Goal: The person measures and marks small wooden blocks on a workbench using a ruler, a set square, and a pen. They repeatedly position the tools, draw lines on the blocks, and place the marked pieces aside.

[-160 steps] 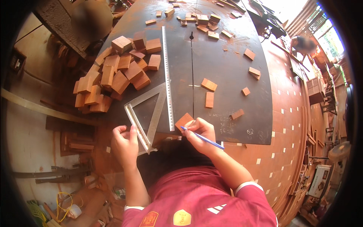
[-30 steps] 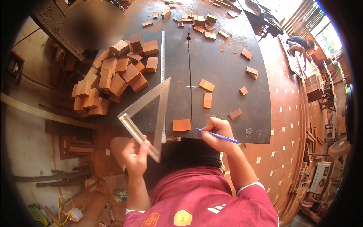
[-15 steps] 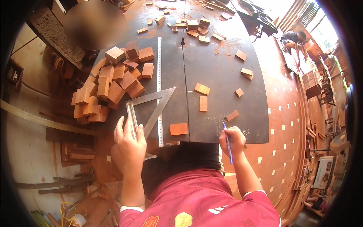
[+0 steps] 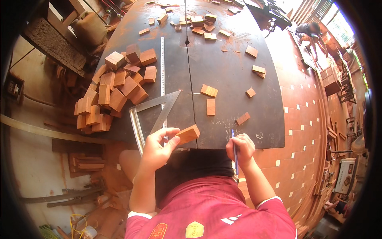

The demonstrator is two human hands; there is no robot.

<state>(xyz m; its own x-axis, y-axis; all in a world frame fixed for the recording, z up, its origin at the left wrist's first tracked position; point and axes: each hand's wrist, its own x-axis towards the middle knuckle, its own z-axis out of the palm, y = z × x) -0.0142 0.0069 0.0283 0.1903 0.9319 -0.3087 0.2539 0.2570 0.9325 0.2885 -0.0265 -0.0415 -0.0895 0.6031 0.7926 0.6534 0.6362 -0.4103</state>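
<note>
My left hand pinches a reddish wooden block by its left end, tilted above the near edge of the dark table. Beneath and beyond that hand lies a metal set square, whose tip crosses a white measuring strip. My right hand is closed round a blue pen, its tip pointing away from me at the chalk-like marks on the table. Just past the pen is a small brown block. Two more blocks, one a flat upright piece, lie near the table's seam.
A heap of wooden blocks covers the table's left side. Smaller offcuts are scattered at the far end. To the right is a tiled floor, and a person bends over at the far right.
My left hand has left the set square and moved right, picking up the block that lay by the measuring strip. My right hand keeps the pen, slightly lower and further left.
</note>
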